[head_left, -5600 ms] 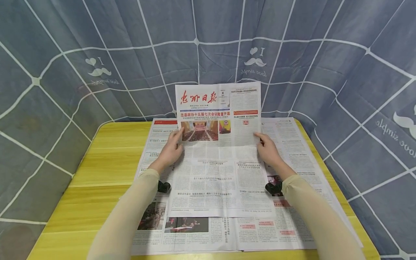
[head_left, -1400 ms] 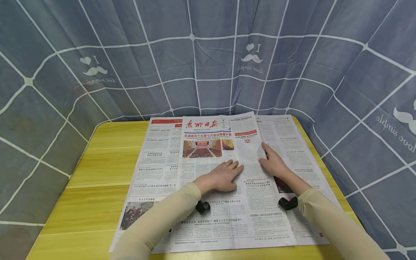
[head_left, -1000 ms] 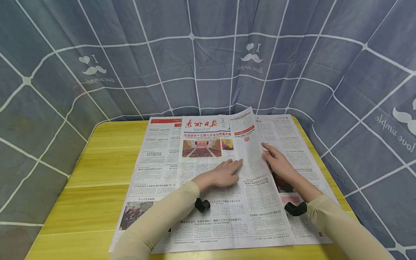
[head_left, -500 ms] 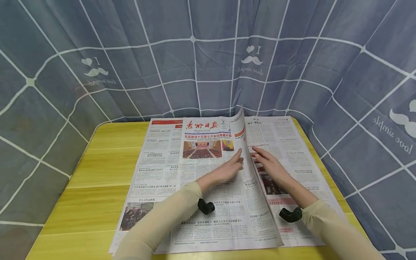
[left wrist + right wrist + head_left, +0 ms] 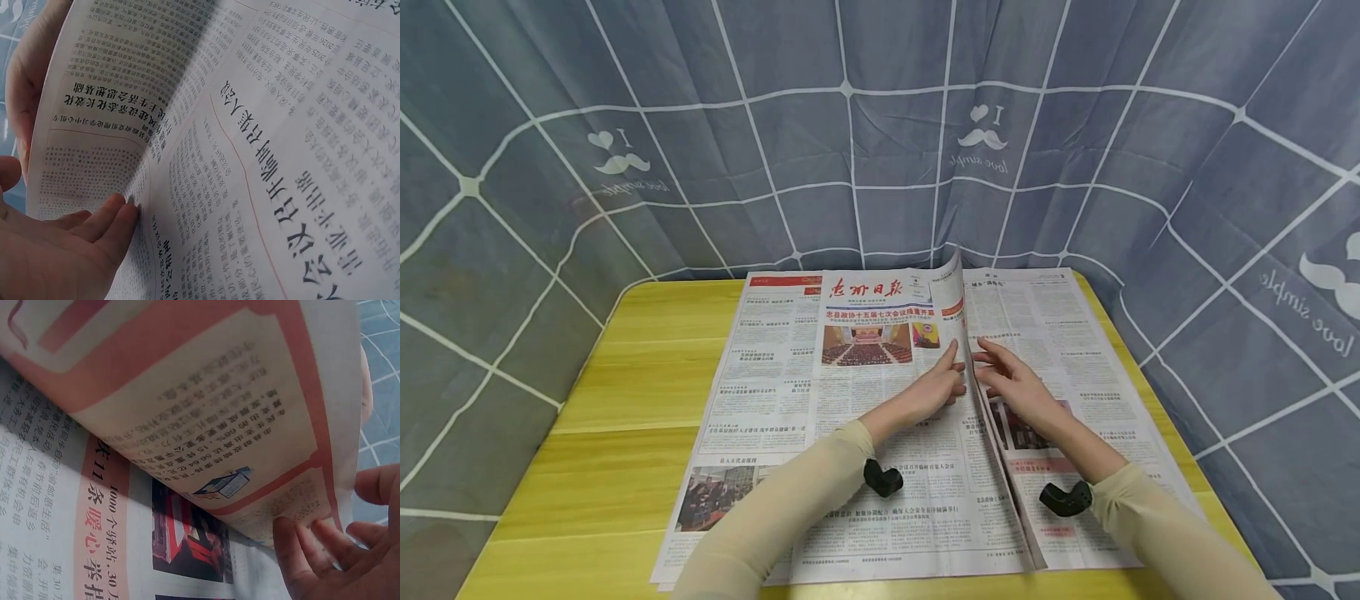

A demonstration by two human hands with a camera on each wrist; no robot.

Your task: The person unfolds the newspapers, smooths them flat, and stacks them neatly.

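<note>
A newspaper (image 5: 865, 396) with a red masthead lies on other newspaper sheets. Its right part (image 5: 953, 292) is raised and curves up toward the left. My left hand (image 5: 928, 392) is on the printed front side; in the left wrist view its extended fingers (image 5: 103, 228) touch the page near the bend. My right hand (image 5: 1018, 392) is behind the raised part, and in the right wrist view its slightly bent fingers (image 5: 294, 550) touch the red-bordered back side (image 5: 206, 406). Its thumb sits by the paper's edge.
Spread newspaper sheets (image 5: 760, 367) lie beneath on a yellow wood-grain table (image 5: 617, 392). Bare table shows at the left. A grey-blue checked curtain (image 5: 880, 133) surrounds the back and sides. Black wrist devices (image 5: 1066, 498) are on both wrists.
The newspaper was held up earlier, then laid down. Its right part has since been lifted and bent leftward by my right hand. My left hand has moved slightly right against the bend.
</note>
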